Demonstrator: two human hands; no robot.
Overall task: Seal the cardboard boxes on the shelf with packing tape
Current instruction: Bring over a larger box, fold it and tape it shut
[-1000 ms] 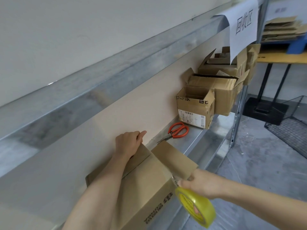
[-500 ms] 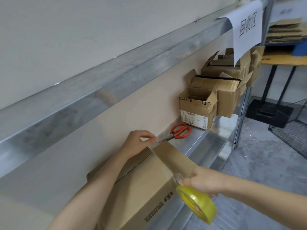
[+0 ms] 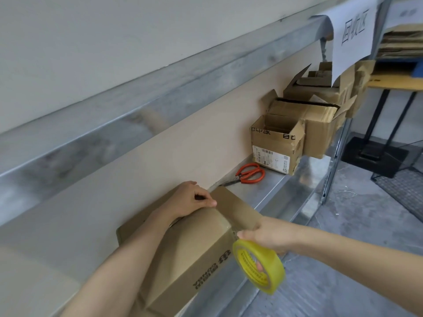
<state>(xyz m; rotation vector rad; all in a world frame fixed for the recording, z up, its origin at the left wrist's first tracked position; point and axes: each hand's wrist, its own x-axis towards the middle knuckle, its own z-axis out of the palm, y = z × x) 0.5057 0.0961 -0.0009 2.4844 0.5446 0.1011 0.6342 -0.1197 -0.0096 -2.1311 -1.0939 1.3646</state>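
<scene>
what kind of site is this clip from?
Likely a warehouse or packing storeroom: bare metal shelving holding open cardboard boxes, a hanging paper sign marking the bay, flattened cardboard stacked beyond, concrete floor.

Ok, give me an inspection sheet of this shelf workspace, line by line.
Surface: galvanised metal shelf, bare metal between the boxes.
Job's things: brown cardboard box under both hands, end flap up; yellow roll of clear packing tape.
Clutter: orange-handled scissors; small open labelled carton; more open cartons behind it.
Hands: left hand on the box top; right hand holding the tape roll at the box corner.
Cables: nothing seen.
Surroundings: white paper sign hanging from the upper shelf; grey concrete floor.
</scene>
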